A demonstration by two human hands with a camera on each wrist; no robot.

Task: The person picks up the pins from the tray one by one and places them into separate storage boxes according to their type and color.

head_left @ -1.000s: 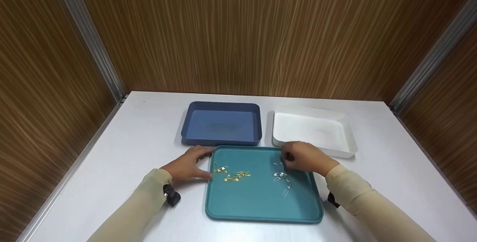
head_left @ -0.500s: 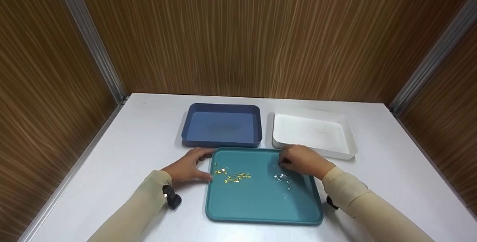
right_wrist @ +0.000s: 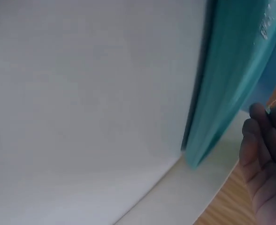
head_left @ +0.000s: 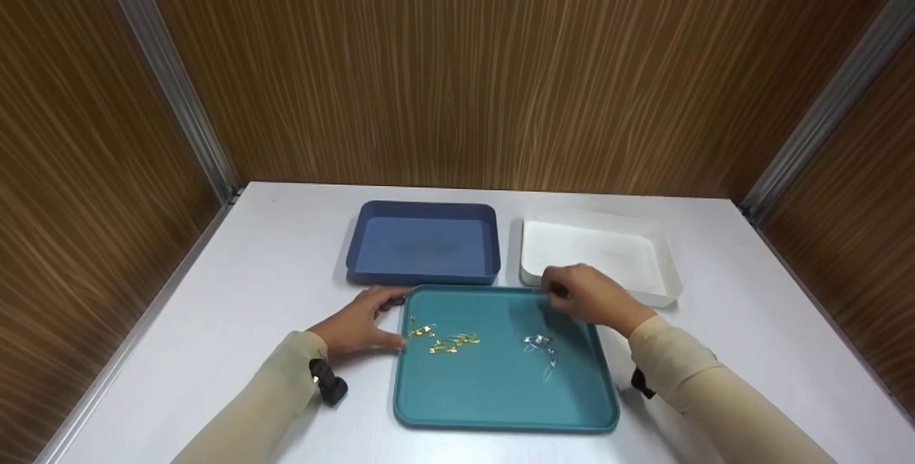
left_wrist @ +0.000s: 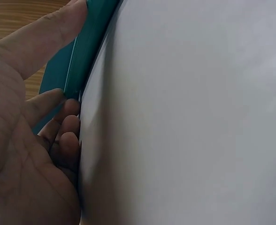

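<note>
The teal tray (head_left: 500,385), blue tray (head_left: 423,244) and white tray (head_left: 600,253) appeared to be smooth, matt plastic. The gold safety pins (head_left: 447,339) and silver safety pins (head_left: 541,346) were shiny metal. The walls (head_left: 457,71) showed a wood-grain finish; the table (head_left: 271,257) was smooth and white.

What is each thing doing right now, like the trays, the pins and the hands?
Teal tray: flat on the table, holds pins.
Gold pins: loose heap, tray's left part.
Silver pins: loose heap, tray's right part.
Blue tray: nothing seen inside.
White tray: nothing seen inside.
Left hand: rests against the teal tray's left edge.
Right hand: fingers curled above the tray's far right corner; hold unclear.
</note>
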